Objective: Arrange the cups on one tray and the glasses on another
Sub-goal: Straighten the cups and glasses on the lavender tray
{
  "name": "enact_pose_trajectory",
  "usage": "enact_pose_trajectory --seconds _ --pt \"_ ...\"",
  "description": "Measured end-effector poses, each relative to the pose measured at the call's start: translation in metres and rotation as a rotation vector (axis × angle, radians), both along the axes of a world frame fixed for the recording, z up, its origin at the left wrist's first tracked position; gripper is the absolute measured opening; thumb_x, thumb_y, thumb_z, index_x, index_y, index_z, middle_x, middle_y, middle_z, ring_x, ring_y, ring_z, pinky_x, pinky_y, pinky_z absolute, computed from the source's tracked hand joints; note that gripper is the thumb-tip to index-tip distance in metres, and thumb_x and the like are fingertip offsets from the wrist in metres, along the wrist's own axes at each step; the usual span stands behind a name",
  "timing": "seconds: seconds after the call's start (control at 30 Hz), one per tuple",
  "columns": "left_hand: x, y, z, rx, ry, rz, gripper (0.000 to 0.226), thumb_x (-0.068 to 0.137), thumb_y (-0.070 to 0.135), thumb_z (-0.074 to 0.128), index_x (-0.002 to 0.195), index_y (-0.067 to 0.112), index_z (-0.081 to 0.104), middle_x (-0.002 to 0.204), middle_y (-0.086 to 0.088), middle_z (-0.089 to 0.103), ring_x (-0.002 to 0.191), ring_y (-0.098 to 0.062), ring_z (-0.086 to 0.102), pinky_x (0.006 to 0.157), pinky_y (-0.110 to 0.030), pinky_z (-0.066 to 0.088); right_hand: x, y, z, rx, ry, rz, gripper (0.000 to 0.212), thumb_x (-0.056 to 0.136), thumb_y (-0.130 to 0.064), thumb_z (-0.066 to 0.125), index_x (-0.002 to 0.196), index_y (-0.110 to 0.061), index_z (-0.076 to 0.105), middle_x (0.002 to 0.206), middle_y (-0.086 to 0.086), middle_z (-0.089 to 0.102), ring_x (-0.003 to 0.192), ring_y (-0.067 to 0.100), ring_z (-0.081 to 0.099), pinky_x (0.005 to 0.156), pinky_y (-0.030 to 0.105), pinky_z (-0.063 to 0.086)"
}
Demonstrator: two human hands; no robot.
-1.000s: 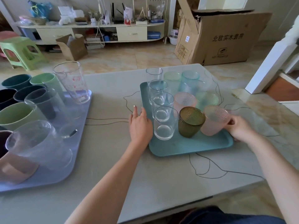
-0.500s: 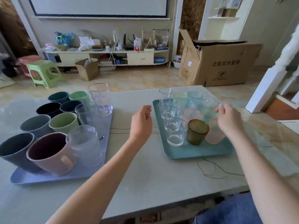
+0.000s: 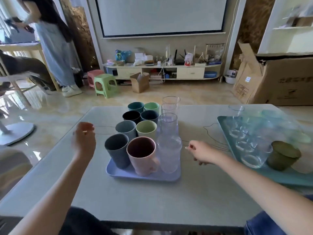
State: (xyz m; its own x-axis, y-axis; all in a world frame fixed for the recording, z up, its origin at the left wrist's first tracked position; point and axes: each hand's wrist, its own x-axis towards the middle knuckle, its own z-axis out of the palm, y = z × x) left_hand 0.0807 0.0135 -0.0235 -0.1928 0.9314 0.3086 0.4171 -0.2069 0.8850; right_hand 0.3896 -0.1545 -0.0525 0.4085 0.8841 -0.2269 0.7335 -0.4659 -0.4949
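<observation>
Both hands have left the teal tray, now far right of the right hand, and moved to the lavender tray between them. Right hand, loosely curled and empty, sits just right of the clear glasses standing beside the cups. Left hand hovers left, relaxed, holding nothing. Likely next: move those glasses over.

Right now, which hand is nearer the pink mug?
Right. The right hand hovers just right of the pink mug, beyond the clear cup; the left hand hangs farther left, past the grey cup.
</observation>
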Motion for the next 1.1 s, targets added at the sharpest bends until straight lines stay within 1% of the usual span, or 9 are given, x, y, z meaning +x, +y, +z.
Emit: enact_pose_trajectory --seconds 0.1,0.17,0.27,0.37,0.57,0.67,0.73,0.87,1.1 --pt "-0.029 0.013 -0.056 -0.293 0.204 -0.134 0.010 0.081 0.020 0.053 0.084 0.013 0.061 0.090 -0.012 0.068 0.083 -0.033 0.062 0.070 -0.037 0.049 -0.012 0.022 -0.018 -0.151 0.025 0.012 0.027 0.101 -0.027 0.027 0.087 -0.011 0.045 0.066 0.004 0.051 0.051 0.020 0.050 0.037 0.020 0.038" --pt "-0.026 0.024 -0.082 -0.424 0.378 -0.335 0.024 0.078 0.038 0.059 0.075 0.015 0.063 0.080 -0.010 0.068 0.080 -0.032 0.063 0.072 -0.040 0.052 -0.012 0.032 -0.028 -0.204 -0.003 0.023 0.032 0.101 -0.026 0.027 0.076 -0.013 0.043 0.066 0.003 0.048 0.060 0.020 0.050 0.033 0.013 0.033" --pt "-0.012 0.045 -0.099 -0.469 0.631 -0.444 0.020 0.086 0.028 0.052 0.079 0.015 0.064 0.088 -0.008 0.065 0.087 -0.027 0.059 0.074 -0.032 0.045 -0.002 0.042 -0.045 -0.217 -0.004 0.029 0.033 0.099 -0.028 0.035 0.086 -0.006 0.056 0.096 0.015 0.066 0.075 0.022 0.056 0.058 0.027 0.047" --pt "-0.003 0.065 -0.107 -0.524 0.812 -0.488 0.020 0.069 0.038 0.040 0.068 0.021 0.051 0.093 -0.011 0.065 0.094 -0.029 0.059 0.078 -0.032 0.044 0.004 0.045 -0.055 -0.204 0.021 0.059 0.034 0.097 -0.026 0.043 0.103 0.000 0.062 0.109 0.017 0.067 0.081 0.020 0.057 0.069 0.032 0.047" --pt "0.002 0.050 -0.092 -0.495 0.738 -0.495 0.026 0.076 0.022 0.047 0.053 0.021 0.036 0.080 -0.013 0.056 0.081 -0.030 0.050 0.071 -0.032 0.037 0.001 0.050 -0.063 -0.136 0.097 0.093 0.025 0.087 -0.019 0.050 0.062 -0.017 0.049 0.058 0.000 0.051 0.059 0.016 0.046 0.051 0.025 0.036" --pt "0.001 0.054 -0.102 -0.496 0.608 -0.476 0.010 0.060 0.026 0.040 0.051 0.020 0.037 0.069 -0.010 0.053 0.071 -0.024 0.043 0.069 -0.037 0.043 0.001 0.048 -0.064 -0.079 0.138 0.070 0.024 0.082 -0.022 0.054 0.058 -0.018 0.048 0.057 -0.001 0.050 0.054 0.010 0.041 0.051 0.023 0.033" --pt "0.003 0.056 -0.112 -0.502 0.591 -0.465 0.018 0.068 0.023 0.047 0.053 0.021 0.039 0.078 -0.021 0.061 0.068 -0.024 0.045 0.070 -0.041 0.050 0.005 0.044 -0.062 -0.059 0.158 0.046 0.030 0.083 -0.015 0.054 0.055 -0.018 0.046 0.052 -0.002 0.048 0.043 0.005 0.039 0.045 0.020 0.033" --pt "0.023 0.024 -0.094 -0.378 0.717 -0.513 0.040 0.083 0.006 0.051 0.052 0.025 0.033 0.096 -0.025 0.066 0.092 -0.042 0.059 0.068 -0.032 0.038 0.015 0.027 -0.050 -0.066 0.187 0.021 0.036 0.087 -0.007 0.052 0.054 -0.018 0.043 0.044 -0.005 0.046 0.033 0.001 0.038 0.037 0.015 0.032" --pt "0.062 -0.005 -0.092 -0.099 0.992 -0.625 0.021 0.087 0.026 0.034 0.085 0.016 0.053 0.113 -0.012 0.063 0.103 -0.032 0.056 0.073 -0.030 0.036 0.051 -0.003 -0.044 -0.054 0.208 -0.050 0.035 0.089 0.002 0.045 0.058 -0.015 0.043 0.047 0.002 0.040 0.027 0.002 0.033 0.034 0.018 0.029"
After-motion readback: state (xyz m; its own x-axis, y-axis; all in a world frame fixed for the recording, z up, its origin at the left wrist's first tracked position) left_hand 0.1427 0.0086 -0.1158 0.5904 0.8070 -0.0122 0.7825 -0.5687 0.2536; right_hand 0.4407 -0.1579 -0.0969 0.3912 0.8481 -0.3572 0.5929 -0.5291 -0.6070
